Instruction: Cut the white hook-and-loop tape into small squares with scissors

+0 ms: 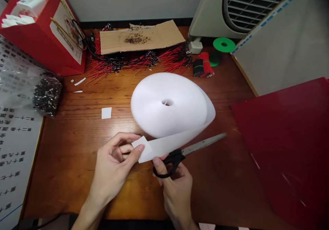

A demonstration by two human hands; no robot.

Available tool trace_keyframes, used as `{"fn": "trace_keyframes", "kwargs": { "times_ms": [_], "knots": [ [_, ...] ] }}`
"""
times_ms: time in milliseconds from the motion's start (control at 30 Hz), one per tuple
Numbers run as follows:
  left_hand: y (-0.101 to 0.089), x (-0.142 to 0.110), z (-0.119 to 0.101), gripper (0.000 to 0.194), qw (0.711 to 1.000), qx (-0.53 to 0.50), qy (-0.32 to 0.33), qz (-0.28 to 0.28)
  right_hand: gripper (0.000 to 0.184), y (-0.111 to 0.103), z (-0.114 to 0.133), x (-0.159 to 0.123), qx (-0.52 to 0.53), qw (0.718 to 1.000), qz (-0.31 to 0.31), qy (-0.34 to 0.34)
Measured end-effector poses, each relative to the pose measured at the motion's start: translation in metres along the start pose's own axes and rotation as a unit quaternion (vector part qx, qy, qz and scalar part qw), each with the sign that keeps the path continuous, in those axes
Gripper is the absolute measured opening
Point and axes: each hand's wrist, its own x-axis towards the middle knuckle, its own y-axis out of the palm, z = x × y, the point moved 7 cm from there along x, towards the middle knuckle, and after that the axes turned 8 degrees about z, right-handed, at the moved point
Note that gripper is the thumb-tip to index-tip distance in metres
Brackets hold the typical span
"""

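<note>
Our left hand (113, 165) is holding a small white square (142, 149) in a closed grip, with the thumb pressing it onto the free end of a white strip (169, 144). That strip is running off a large white tape roll (154, 103), which is leaning tilted near the middle of the tabletop (64, 161), just above our hands. Our right hand (174, 185) is clenching black-handled scissors (180, 153), with the steel blades pointing toward the right of the frame, close under the strip.

A loose white square (106, 113) is lying left of the roll, and thin white scraps (79, 81) are sitting further up. Along the top of the frame, red wires (144, 64) are spreading below a cardboard sheet (141, 36) dusted with dark bits (what those bits are, we cannot tell). A red paper bag (38, 35) is standing at the upper left, a plastic bag of small dark parts (47, 96) is resting below it, and a dark red board (290, 148) is covering the lower right.
</note>
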Motion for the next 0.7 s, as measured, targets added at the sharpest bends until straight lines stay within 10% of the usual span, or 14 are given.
{"fn": "trace_keyframes", "kwargs": {
  "times_ms": [367, 700],
  "knots": [
    [0.007, -0.001, 0.004, 0.013, 0.999, -0.033, 0.025, 0.015, 0.035, -0.007, -0.004, 0.002, -0.009, 1.000, -0.011, 0.004],
    [0.003, -0.006, -0.001, 0.011, 0.996, -0.031, 0.076, -0.027, 0.035, 0.015, 0.008, 0.003, 0.003, 0.990, 0.137, -0.014]
  ]
}}
